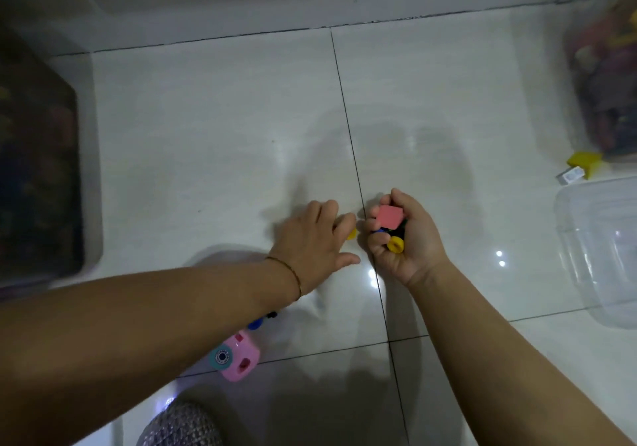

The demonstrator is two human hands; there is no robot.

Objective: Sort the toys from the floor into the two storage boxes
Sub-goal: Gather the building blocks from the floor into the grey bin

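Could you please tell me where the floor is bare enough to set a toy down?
The widest bare stretch is the tiles beyond the left hand and right hand, between the dark box and the toy-filled box. Crowded: around the pink toy camera, and the yellow block by the clear tub.

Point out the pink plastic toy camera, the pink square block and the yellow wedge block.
Pink plastic toy camera (245,349): head view, pink body beside the lens.
Pink square block (389,215): head view, middle of its flat face.
Yellow wedge block (583,160): head view, its top face.
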